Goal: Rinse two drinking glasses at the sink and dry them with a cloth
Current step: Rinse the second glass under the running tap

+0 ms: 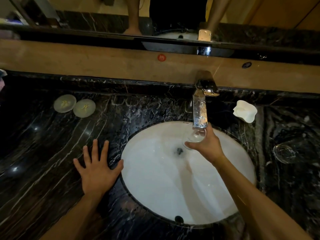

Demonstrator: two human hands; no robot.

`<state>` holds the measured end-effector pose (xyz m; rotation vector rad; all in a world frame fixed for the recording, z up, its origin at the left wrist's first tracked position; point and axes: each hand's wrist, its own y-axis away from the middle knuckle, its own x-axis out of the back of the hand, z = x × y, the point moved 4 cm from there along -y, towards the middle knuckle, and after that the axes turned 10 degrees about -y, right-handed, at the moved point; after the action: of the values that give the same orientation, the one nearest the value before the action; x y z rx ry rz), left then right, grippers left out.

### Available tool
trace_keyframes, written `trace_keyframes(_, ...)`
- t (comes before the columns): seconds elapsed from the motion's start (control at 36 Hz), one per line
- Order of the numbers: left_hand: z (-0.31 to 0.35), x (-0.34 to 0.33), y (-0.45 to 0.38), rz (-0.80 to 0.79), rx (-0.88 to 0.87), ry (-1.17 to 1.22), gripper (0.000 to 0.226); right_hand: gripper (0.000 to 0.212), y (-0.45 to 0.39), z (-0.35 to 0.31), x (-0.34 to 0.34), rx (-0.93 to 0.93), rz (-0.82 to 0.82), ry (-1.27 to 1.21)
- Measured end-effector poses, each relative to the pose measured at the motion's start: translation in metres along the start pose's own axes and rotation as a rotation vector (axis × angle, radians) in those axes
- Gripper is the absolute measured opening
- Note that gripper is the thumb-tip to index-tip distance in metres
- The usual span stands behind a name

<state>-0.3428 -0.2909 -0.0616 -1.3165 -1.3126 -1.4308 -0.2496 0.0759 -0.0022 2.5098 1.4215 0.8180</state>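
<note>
Glass sits just under faucet spout, over sink — R hand fingers wrapped round it, mouth tipped up. L hand flat, fingers spread, on counter — farther off.

Right hand grips a clear drinking glass directly under the chrome faucet spout, above the white sink. Left hand lies flat, fingers spread, on the black marble table just beside the sink rim. Second glass stands on the table right of the sink. White cloth near the faucet; two round lids far left.
</note>
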Motion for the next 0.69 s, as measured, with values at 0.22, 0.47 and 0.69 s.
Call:
trace_keyframes(0.22,0.001,0.002,-0.001,0.001,-0.001,0.007,0.091,0.077,-0.004,0.003,0.007,-0.095,-0.025,0.103)
trace_keyframes(0.47,0.001,0.002,0.0,0.003,-0.009,0.006,0.091,0.055,0.003,-0.007,-0.011,-0.217,-0.228,-0.271)
trace_keyframes(0.69,0.001,0.004,0.001,-0.012,-0.007,0.012,0.093,0.077,-0.002,-0.007,-0.024,-0.037,0.024,-0.211)
